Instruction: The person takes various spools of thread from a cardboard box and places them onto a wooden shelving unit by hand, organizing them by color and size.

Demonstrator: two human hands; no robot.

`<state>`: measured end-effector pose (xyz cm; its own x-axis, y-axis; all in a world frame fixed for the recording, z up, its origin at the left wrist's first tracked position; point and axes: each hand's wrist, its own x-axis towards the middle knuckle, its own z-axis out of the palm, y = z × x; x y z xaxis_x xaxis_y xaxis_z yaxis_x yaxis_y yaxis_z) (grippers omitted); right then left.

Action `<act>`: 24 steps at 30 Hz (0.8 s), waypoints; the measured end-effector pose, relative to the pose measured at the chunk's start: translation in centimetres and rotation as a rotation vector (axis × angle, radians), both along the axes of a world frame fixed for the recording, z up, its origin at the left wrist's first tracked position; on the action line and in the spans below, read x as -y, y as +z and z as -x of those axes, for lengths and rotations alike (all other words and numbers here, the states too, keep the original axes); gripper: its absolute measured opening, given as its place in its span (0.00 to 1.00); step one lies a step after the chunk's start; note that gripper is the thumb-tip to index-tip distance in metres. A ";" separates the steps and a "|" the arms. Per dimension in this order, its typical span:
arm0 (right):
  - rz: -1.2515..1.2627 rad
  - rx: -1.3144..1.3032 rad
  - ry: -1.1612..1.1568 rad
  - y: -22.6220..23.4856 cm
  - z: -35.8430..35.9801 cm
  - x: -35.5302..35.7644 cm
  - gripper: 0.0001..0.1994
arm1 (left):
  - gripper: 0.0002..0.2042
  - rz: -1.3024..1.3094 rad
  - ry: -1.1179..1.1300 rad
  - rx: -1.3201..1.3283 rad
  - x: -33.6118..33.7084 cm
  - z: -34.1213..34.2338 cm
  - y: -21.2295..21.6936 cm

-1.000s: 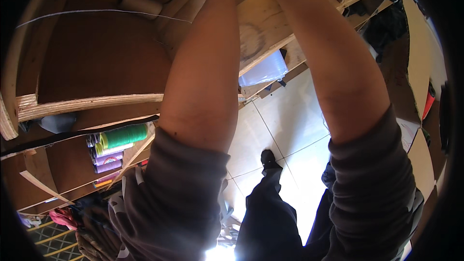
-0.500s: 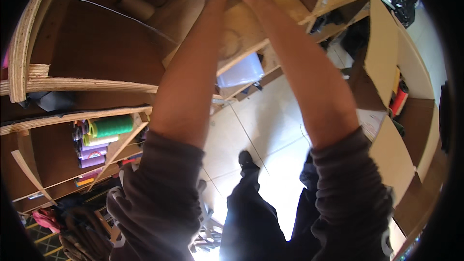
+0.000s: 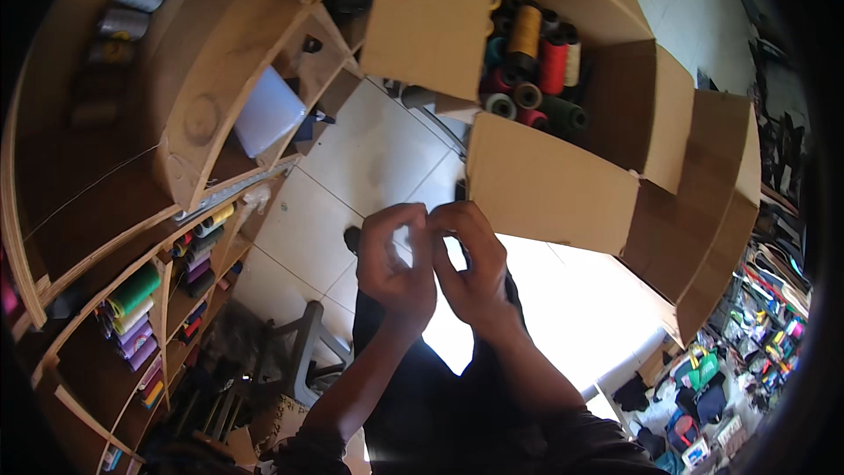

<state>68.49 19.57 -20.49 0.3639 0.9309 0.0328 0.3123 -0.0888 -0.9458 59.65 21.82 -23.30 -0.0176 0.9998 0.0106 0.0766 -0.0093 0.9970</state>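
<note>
My left hand [image 3: 394, 286] and my right hand [image 3: 483, 277] are held together in front of my body. Thumb and index finger of each are curled into a pinch, and the fingertips meet in the middle. Whatever lies between them, if anything, is too small to make out. An open cardboard box [image 3: 554, 180] stands beyond and to the right of my right hand. Inside it are thread spools, among them an orange spool [image 3: 526, 31], a red spool [image 3: 553, 68] and a dark green spool [image 3: 563, 113].
Wooden shelving [image 3: 97, 273] on the left carries a green spool [image 3: 134, 288] and several others. A thin thread [image 3: 95, 183] crosses one compartment. A clear plastic container [image 3: 270, 112] sits lower in the shelving. Mixed goods [image 3: 703, 405] cover the floor at lower right.
Both hands have come down from the shelf at the top to in front of my body, still close together. The view has swung right, bringing the box of spools into sight.
</note>
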 end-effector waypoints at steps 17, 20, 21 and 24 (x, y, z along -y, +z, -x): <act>0.546 -0.423 -0.046 4.0 -10.9 -2.6 0.11 | 0.06 -0.105 -0.524 -0.502 -8.0 -6.8 5.6; 0.269 0.015 -0.238 3.0 -16.1 -7.3 0.10 | 0.07 -0.471 -0.502 -0.756 -11.3 -11.6 5.5; 0.274 0.163 -0.262 3.2 -17.2 -9.2 0.10 | 0.08 -0.453 -0.562 -0.764 -12.5 -13.0 5.2; 0.125 0.607 -0.080 -1.4 -21.4 -14.9 0.12 | 0.11 -0.198 -0.702 -1.084 -15.6 -19.0 3.8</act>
<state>89.92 34.48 -21.86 0.3834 0.9116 0.1481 0.7784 -0.2326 -0.5831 78.62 37.37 -19.50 0.6145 0.7719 -0.1630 0.7541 -0.5139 0.4089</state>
